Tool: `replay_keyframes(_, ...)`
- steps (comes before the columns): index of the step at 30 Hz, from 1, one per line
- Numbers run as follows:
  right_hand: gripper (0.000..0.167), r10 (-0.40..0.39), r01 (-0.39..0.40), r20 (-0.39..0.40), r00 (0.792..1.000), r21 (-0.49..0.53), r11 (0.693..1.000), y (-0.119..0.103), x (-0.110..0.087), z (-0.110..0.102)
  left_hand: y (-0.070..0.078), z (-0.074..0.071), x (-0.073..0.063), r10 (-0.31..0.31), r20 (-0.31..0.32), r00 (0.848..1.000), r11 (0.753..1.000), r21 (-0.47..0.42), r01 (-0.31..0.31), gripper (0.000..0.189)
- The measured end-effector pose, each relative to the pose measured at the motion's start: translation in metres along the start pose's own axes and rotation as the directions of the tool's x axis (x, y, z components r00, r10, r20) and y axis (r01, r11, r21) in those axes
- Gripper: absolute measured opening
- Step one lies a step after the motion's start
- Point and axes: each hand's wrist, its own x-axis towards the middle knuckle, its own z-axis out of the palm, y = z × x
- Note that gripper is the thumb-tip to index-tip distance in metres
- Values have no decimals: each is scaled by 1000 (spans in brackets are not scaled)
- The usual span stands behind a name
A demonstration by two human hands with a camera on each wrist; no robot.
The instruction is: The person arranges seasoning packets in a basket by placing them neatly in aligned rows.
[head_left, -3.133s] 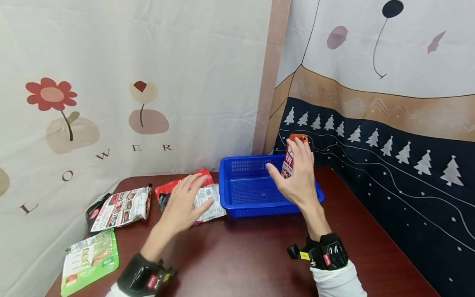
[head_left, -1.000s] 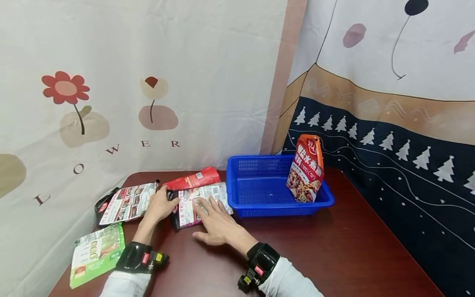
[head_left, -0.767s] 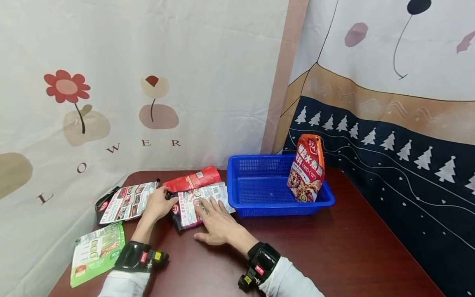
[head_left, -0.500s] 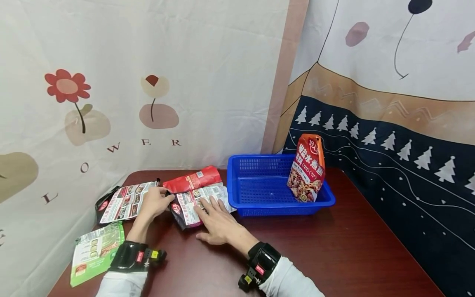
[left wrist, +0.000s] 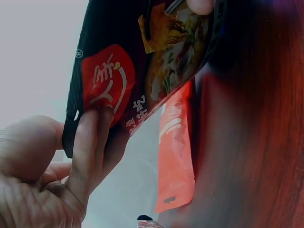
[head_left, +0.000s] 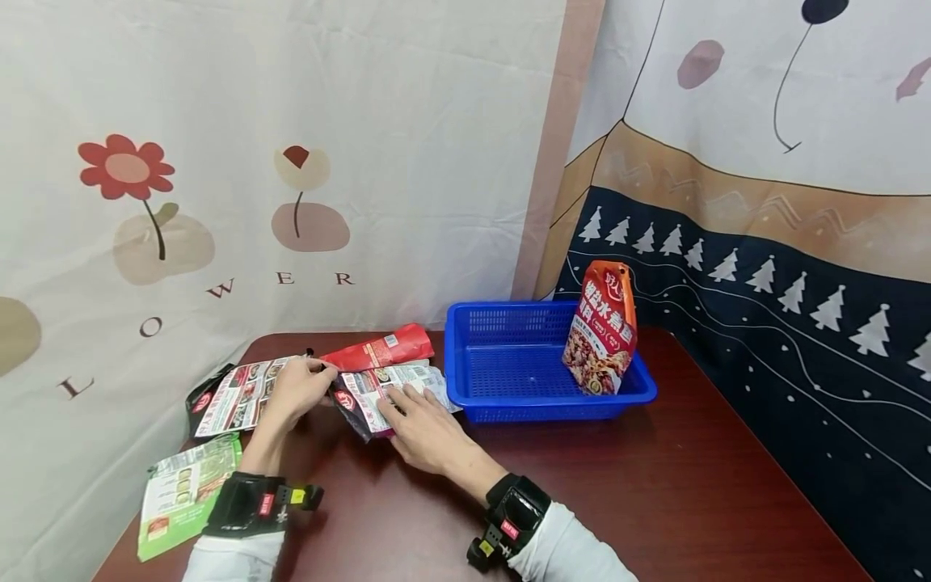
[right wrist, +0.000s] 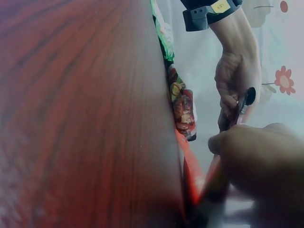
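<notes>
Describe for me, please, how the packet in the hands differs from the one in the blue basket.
The held packet slants, its large food picture facing down; the basket packet stands nearly upright. The held packet has a black end; the basket packet has an orange top. Both carry printed food pictures.

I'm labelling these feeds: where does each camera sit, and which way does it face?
Head: on the head, facing forward and down at the table and basket; left hand, right hand and sleeves show.
Left wrist: worn there, facing the held packet; the left hand and a right-hand fingertip show.
Right wrist: worn there, facing across the table; both hands show.
Head and left wrist share the red packet.
</notes>
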Motion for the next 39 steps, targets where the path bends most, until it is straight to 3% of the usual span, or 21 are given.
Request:
replay_keyframes(4, 53, -10, 8, -37, 999, -50, 999, -3, 0, -4, 3, -3, -1, -17, 4, 1000, 1000, -20, 17, 47)
replay_keyframes(11, 32, -44, 26, -180, 983, -100, 995, -4, 1, -4, 8, -9, -4, -8, 17, 1000, 998, -64, 9, 49)
replay_keyframes(16, 22, -57, 38, -268, 962, -76, 996, -6, 1, -6, 9, -16, -6, -18, 24, 1000, 995, -96, 20, 72)
replay_keyframes(22, 23, -16, 47, -304, 952, 96, 994, -11, 1, -12, 10, -26, -7, -39, 47, 998, 995, -91, 43, 90)
replay_keyframes(26, 35, 87, 5, -297, 951, 297, 955, -15, -1, -21, 10, -29, -6, -7, 49, 999, 994, -112, 12, 92)
replay_keyframes(29, 33, 189, -21, -315, 930, 469, 883, -17, 0, -30, 9, -28, -4, 60, 39, 997, 987, -152, -54, 91)
replay_keyframes(32, 24, 316, -67, -303, 899, 618, 783, -18, 1, -40, 10, -26, -3, 164, 15, 986, 958, -240, -156, 86)
replay_keyframes(34, 21, 405, -116, -256, 878, 706, 698, -18, 1, -46, 12, -23, -4, 243, 11, 970, 920, -318, -227, 83)
replay_keyframes(36, 24, 476, -176, -163, 864, 788, 590, -16, 1, -52, 15, -20, -6, 309, 23, 951, 876, -395, -275, 83)
replay_keyframes(39, 28, 525, -221, -26, 851, 889, 401, -12, 1, -56, 19, -17, -9, 379, 66, 923, 824, -478, -304, 82)
